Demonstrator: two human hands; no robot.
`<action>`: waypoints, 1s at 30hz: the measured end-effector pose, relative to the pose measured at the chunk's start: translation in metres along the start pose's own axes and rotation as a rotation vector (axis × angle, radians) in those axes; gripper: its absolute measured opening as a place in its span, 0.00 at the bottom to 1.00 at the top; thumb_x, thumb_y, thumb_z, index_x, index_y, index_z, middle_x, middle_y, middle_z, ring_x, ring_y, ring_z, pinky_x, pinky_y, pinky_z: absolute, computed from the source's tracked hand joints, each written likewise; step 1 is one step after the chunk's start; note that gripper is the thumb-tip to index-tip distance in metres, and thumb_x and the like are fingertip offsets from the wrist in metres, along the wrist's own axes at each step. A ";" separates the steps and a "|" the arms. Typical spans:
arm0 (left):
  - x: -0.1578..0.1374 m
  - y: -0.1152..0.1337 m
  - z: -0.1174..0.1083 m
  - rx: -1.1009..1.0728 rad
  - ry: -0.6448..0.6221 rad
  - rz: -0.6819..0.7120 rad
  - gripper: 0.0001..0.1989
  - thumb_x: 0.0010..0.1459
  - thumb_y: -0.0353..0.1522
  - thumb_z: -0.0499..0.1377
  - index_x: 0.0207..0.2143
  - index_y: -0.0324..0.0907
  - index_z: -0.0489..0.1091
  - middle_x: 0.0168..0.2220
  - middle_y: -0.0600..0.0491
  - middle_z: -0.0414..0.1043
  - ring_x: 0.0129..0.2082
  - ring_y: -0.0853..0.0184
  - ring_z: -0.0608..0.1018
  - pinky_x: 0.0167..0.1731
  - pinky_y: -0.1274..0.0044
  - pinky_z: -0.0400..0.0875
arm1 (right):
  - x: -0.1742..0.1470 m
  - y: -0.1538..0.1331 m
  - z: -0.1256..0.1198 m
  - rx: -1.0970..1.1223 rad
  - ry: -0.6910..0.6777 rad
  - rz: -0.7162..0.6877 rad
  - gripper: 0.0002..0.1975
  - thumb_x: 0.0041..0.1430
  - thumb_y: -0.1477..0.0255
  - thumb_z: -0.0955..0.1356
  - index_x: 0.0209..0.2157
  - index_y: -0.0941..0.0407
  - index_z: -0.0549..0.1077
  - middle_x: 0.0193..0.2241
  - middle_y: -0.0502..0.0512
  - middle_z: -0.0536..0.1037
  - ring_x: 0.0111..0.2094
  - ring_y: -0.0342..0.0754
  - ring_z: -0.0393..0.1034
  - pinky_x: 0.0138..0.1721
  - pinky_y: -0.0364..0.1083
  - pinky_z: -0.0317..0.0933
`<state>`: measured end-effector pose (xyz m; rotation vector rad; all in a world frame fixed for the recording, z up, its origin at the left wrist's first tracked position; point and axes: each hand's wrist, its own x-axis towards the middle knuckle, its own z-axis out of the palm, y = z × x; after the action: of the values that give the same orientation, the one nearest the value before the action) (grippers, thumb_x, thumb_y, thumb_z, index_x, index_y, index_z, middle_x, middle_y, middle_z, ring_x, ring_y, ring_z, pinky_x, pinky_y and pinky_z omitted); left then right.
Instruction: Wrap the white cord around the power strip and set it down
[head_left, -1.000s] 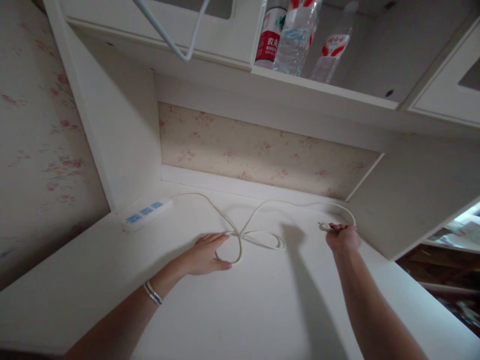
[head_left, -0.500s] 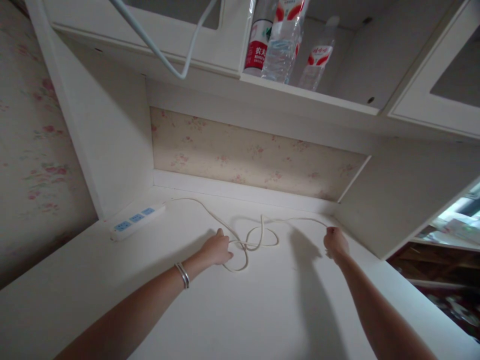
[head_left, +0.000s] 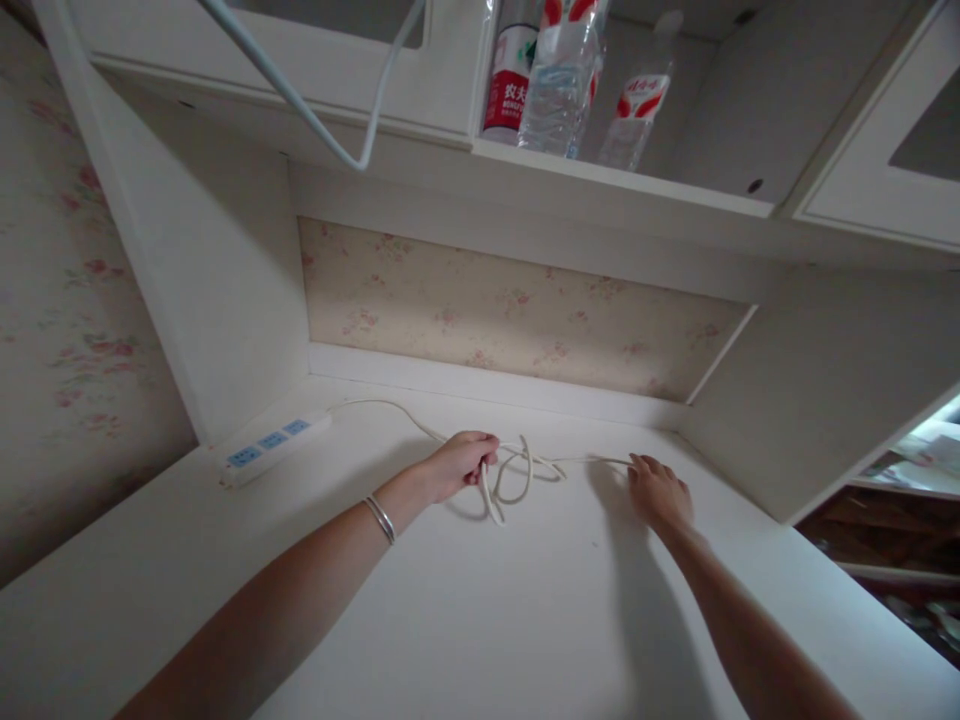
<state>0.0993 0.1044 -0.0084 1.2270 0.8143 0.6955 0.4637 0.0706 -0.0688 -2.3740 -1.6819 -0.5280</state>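
Note:
A white power strip (head_left: 274, 445) with blue socket faces lies at the left on the white desktop. From its far end a thin white power cord (head_left: 529, 460) runs right and forms a loose, crossing tangle of loops mid-desk. My left hand (head_left: 461, 465), with a silver bracelet on its wrist, is closed around part of the cord at the left side of the loops. At the right, my right hand (head_left: 660, 490) pinches the stretch of cord leading out of the tangle. The cord's plug end is hidden.
Overhead runs a white cabinet with an open shelf (head_left: 622, 180) holding plastic bottles (head_left: 559, 105). A pale bent tube (head_left: 360, 160) hangs in front at upper left. Side panels (head_left: 847, 370) bound the desk. Shelving with items (head_left: 885, 525) stands beyond the right edge.
My left hand has moved up and right, gathering cord from the loops. The right hand has shifted slightly left along with its cord, and the tangle looks tighter.

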 end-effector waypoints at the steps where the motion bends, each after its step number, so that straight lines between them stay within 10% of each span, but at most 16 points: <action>1: 0.003 0.006 0.004 -0.030 -0.011 0.038 0.10 0.53 0.38 0.56 0.27 0.40 0.61 0.22 0.60 0.57 0.16 0.79 0.58 0.17 0.82 0.50 | -0.005 -0.009 -0.002 0.040 0.045 -0.035 0.21 0.62 0.69 0.55 0.56 0.54 0.62 0.53 0.60 0.67 0.51 0.57 0.62 0.49 0.57 0.57; 9: 0.013 0.027 0.039 -0.113 -0.150 0.112 0.11 0.56 0.36 0.55 0.41 0.44 0.62 0.28 0.59 0.59 0.18 0.79 0.64 0.17 0.84 0.54 | -0.050 -0.109 -0.062 0.727 -0.113 -0.400 0.34 0.61 0.67 0.59 0.64 0.51 0.37 0.42 0.54 0.72 0.25 0.42 0.69 0.33 0.44 0.63; 16: 0.009 0.037 0.029 0.010 -0.053 0.117 0.10 0.57 0.33 0.51 0.43 0.44 0.60 0.26 0.61 0.55 0.12 0.82 0.51 0.13 0.83 0.37 | -0.030 -0.117 -0.091 0.348 -0.022 -0.485 0.15 0.63 0.69 0.58 0.49 0.51 0.68 0.41 0.55 0.74 0.35 0.47 0.70 0.34 0.43 0.59; 22: 0.005 0.044 0.013 0.035 -0.047 0.147 0.11 0.56 0.32 0.51 0.44 0.44 0.60 0.25 0.61 0.55 0.12 0.82 0.50 0.13 0.83 0.37 | -0.046 -0.123 -0.090 0.160 -0.081 -0.572 0.19 0.64 0.62 0.57 0.55 0.49 0.60 0.44 0.55 0.71 0.31 0.47 0.71 0.28 0.43 0.57; 30: 0.002 0.046 0.005 0.058 0.171 0.272 0.10 0.59 0.35 0.51 0.43 0.42 0.62 0.24 0.61 0.54 0.12 0.82 0.50 0.12 0.85 0.40 | -0.054 -0.095 -0.051 -0.041 -0.202 -0.675 0.20 0.63 0.58 0.57 0.32 0.55 0.74 0.37 0.57 0.72 0.32 0.48 0.72 0.32 0.45 0.60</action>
<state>0.1032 0.1124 0.0374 1.3585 0.8197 1.0147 0.3499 0.0381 -0.0483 -1.8831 -2.5905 -0.4194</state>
